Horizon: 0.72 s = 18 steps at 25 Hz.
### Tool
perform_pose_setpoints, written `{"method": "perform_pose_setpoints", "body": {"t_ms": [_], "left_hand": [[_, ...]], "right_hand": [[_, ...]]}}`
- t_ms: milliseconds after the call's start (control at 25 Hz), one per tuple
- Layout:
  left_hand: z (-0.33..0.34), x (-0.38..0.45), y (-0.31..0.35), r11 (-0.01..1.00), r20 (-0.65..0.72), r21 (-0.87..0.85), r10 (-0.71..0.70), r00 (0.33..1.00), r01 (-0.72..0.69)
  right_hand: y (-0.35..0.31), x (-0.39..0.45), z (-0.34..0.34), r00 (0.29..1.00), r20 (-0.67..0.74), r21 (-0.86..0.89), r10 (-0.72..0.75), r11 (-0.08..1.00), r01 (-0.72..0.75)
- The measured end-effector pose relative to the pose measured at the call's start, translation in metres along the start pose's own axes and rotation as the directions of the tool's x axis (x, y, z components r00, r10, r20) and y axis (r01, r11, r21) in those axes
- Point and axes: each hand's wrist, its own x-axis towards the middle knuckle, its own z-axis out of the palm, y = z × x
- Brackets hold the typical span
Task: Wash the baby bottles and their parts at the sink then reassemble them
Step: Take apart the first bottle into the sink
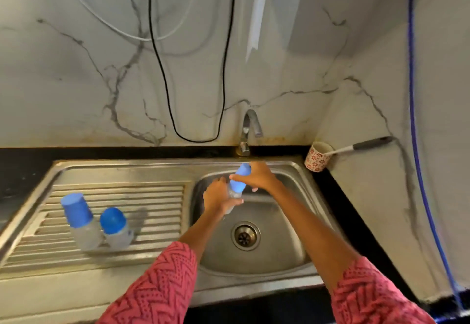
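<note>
Over the steel sink basin I hold a clear baby bottle with a blue cap, tilted with the cap toward the tap. My left hand grips the clear body from below. My right hand is wrapped over the blue cap. Two more baby bottles stand on the ribbed drainboard at the left: one with a flat-topped blue cap, one with a rounded blue cap.
A floral cup holding a long-handled brush stands on the black counter right of the sink. The drain lies in the basin's middle. A black cable hangs down the marble wall; a blue hose runs down at right.
</note>
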Motion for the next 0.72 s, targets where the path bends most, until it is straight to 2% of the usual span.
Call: {"method": "perform_pose_setpoints", "body": {"t_ms": [120,360,480,560,640,720], "left_hand": [[0.028,-0.007,0.014,0.999,0.032,0.006,-0.050,0.998,0.050],[0.048,-0.012,0.018,0.993,0.057,-0.019,-0.119,0.991,0.121],[0.051,-0.009,0.016,0.992,0.102,0.013,-0.130,0.986,0.129],[0.053,-0.005,0.016,0.992,0.136,0.018,-0.126,0.983,0.124],[0.054,0.000,0.018,0.994,0.173,0.043,-0.107,0.979,0.101],[0.057,0.004,0.021,0.992,0.180,0.102,-0.092,0.979,0.075]], "right_hand": [[0.031,0.002,-0.007,0.999,0.036,-0.115,0.007,0.993,-0.003],[0.053,0.012,-0.013,0.978,0.191,-0.100,-0.086,0.989,0.107],[0.062,0.018,-0.016,0.931,0.315,-0.171,-0.185,0.954,0.247],[0.068,0.023,-0.021,0.894,0.385,-0.138,-0.229,0.943,0.302],[0.073,0.028,-0.026,0.879,0.413,-0.129,-0.238,0.940,0.315],[0.073,0.030,-0.030,0.901,0.398,-0.148,-0.172,0.957,0.248]]}}
